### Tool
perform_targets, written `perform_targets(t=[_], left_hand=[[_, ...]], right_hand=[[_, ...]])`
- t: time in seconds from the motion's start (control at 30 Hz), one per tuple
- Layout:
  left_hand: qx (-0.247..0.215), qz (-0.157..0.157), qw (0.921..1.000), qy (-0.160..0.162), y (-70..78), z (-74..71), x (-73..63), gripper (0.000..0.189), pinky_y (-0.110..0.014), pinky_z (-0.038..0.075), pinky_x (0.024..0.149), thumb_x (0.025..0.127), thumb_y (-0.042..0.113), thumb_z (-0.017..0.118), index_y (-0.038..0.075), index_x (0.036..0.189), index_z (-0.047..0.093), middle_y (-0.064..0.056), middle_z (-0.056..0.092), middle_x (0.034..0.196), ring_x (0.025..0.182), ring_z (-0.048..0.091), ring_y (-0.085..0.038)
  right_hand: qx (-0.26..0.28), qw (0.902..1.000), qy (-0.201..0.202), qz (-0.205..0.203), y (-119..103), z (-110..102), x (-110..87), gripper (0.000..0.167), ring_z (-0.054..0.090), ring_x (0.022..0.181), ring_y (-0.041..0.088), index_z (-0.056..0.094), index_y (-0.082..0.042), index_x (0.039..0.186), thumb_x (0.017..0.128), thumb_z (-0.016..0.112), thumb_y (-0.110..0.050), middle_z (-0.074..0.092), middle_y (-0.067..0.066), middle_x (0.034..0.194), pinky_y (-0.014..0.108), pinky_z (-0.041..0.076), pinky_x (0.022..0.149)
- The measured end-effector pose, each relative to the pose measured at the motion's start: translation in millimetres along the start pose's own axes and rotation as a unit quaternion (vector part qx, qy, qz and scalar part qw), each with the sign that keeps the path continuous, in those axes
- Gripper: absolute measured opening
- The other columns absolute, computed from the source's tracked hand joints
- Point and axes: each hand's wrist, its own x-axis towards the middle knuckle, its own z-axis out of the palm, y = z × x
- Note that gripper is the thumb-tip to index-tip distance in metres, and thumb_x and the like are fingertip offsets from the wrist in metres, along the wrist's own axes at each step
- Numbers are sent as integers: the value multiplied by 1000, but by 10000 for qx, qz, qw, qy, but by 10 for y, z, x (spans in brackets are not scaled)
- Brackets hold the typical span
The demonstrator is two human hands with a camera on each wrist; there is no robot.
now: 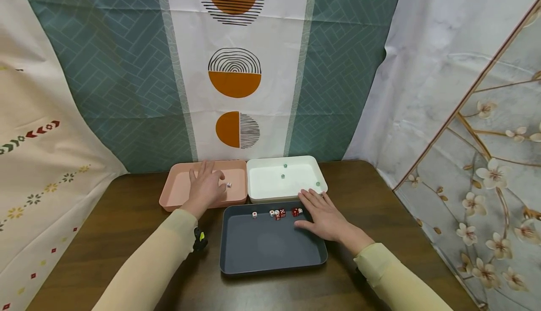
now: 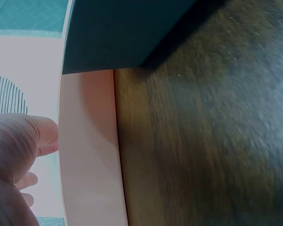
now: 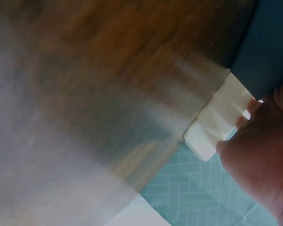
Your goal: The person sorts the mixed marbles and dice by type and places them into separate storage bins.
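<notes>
My left hand (image 1: 204, 186) is over the pink tray (image 1: 169, 193), with thumb and index finger curved toward each other and the other fingers extended. Beside those fingertips lies a white die (image 1: 229, 185) on the tray floor. Spread fingers of my right hand (image 1: 323, 214) reach across the back right corner of the dark grey tray (image 1: 272, 250), tips at the front edge of the white tray (image 1: 264, 184). Along the back of the grey tray sit white dice (image 1: 254, 214) and red dice (image 1: 282, 213), some close to my right thumb.
Three small green dice (image 1: 282, 176) lie apart in the white tray. The pink and white trays stand side by side behind the grey one on a brown wooden table (image 1: 135, 217). A patterned curtain (image 1: 270, 95) hangs right behind the table.
</notes>
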Motion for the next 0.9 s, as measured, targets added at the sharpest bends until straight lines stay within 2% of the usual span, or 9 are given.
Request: perform_targets(t=[0.27,0.63,0.9], left_hand=[[80,193,9998,63,19,-48,-83,33,-81,5,125,102,21,77,5,131,78,-29,37,172,165,17,-52],[45,540,9984,149,132,-73,-253,39,-82,5,124,100,22,80,6,135,77,-30,44,168,161,26,-54],[14,817,9964,219,175,-98,-388,38,-83,10,123,99,24,83,7,133,78,-28,49,165,159,32,-54]], right_hand=[[-58,10000,49,30,-2,7,0,99,16,169,36,30,-8,175,104,66,-66,27,12,181,63,7,134],[-36,10000,60,34,0,22,1,98,16,169,36,30,-8,175,104,66,-65,26,12,181,63,7,134],[-53,10000,14,40,-2,8,1,100,15,169,36,29,-8,175,103,65,-67,25,12,182,62,6,134]])
